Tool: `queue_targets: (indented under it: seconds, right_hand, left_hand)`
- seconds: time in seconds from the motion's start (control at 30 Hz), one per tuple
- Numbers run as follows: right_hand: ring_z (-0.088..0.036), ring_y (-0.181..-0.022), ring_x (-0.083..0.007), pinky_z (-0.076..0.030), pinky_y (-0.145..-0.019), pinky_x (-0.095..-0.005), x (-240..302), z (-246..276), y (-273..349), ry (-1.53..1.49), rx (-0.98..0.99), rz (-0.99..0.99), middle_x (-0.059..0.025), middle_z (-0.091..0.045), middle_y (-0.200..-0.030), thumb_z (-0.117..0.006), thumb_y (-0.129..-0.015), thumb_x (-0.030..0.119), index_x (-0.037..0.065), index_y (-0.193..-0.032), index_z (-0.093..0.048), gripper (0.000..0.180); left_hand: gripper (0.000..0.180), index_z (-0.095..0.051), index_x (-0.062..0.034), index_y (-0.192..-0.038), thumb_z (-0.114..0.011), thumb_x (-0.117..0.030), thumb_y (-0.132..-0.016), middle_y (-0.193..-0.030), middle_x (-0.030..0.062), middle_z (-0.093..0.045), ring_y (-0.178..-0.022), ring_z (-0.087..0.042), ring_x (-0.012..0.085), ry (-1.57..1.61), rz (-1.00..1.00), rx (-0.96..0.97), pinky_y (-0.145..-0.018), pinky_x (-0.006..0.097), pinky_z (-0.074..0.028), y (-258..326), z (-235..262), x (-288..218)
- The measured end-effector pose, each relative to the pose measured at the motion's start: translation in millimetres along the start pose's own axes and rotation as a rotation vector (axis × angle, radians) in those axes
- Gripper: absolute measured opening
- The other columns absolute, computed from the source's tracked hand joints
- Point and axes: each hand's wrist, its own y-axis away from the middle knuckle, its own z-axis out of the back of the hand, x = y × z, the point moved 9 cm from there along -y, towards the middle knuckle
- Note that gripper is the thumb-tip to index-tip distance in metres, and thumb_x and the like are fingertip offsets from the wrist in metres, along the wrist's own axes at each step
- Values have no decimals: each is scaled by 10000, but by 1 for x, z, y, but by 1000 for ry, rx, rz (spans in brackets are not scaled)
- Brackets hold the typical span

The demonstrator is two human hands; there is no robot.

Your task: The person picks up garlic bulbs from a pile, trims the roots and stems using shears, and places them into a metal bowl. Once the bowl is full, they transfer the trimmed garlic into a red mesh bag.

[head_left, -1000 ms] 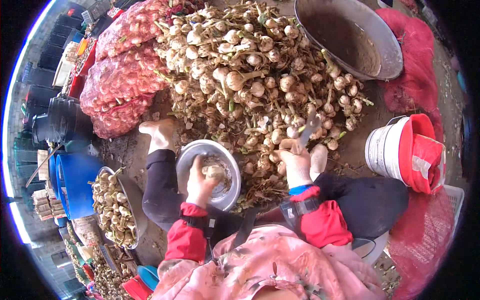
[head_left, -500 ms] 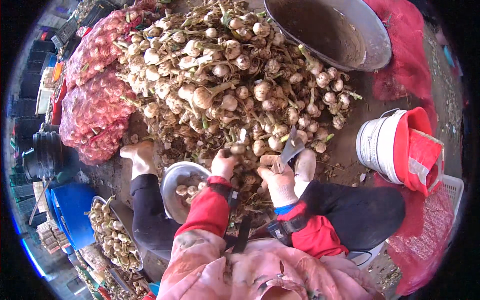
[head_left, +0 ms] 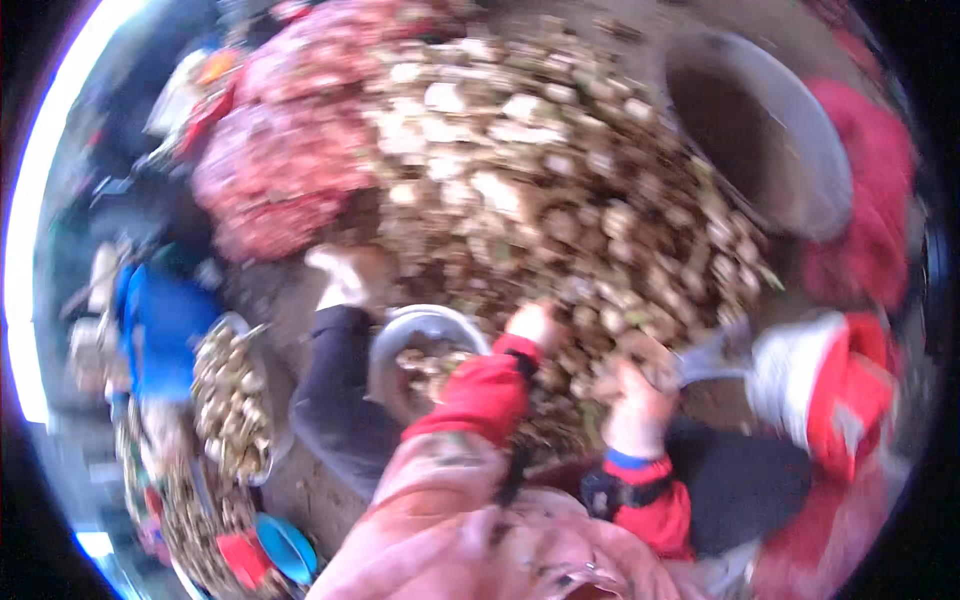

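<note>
The whole view is smeared by motion. A large heap of garlic (head_left: 560,170) with stalks lies in front of me. My left hand (head_left: 537,326) reaches to the heap's near edge; its fingers are too blurred to tell what they hold. My right hand (head_left: 638,395), in a pale glove, is closed around a knife (head_left: 712,362), its wide metal blade pointing right. Left of my left hand, between my legs, a metal bowl (head_left: 385,365) contains some garlic bulbs. My left forearm overlaps the bowl's right side.
Pink net sacks of garlic (head_left: 280,150) lie at the far left. A large metal basin (head_left: 835,160) rests at the far right, beside red netting (head_left: 870,250). Nearer right stands a white bucket (head_left: 790,375) with red material. Another full basin (head_left: 285,420) and a blue tub (head_left: 175,330) sit left.
The view has swung, so the scene sits shifted to the right and tilted. The knife's blade has turned from pointing away from me to pointing right.
</note>
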Motion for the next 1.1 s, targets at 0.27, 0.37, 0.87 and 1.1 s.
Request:
queue_targets:
  seconds: [0.27,0.37,0.87,1.1]
  right_hand:
    - [-600,-525,-159,-487,-432,-242,-36,-30,2,112,195,-135,-86,-631,-771,-657,-862,15,-4,-1059,-583,212]
    - [-597,-555,-136,-445,-416,-235,-43,-37,1,62,207,-183,-70,-631,-776,-665,-858,17,1,-1090,-591,245]
    - [-647,-813,-333,-525,-723,-447,-54,-97,100,1105,809,750,-102,-646,-907,-627,-780,171,154,-888,-708,137]
    - [-621,-890,-357,-509,-750,-455,-81,-97,105,1332,836,697,-130,-588,-957,-637,-755,135,131,-906,-659,152]
  left_hand:
    - [625,-626,-20,-1203,-757,-324,-673,-1048,195,-691,-926,-684,304,491,88,-213,-825,376,-521,12,13,36]
    - [515,-575,63,-1215,-697,-211,-797,-1082,147,-678,-1006,-632,181,1168,-71,-134,-894,316,-503,55,45,28]
    - [831,-389,-53,-1340,-858,-258,-686,-1113,87,-570,-1047,-595,178,1419,-332,-88,-846,304,-528,255,97,1]
    - [704,-485,-70,-1259,-874,-231,-694,-1194,55,-569,-1090,-554,178,836,-433,-302,-942,335,-460,259,89,14]
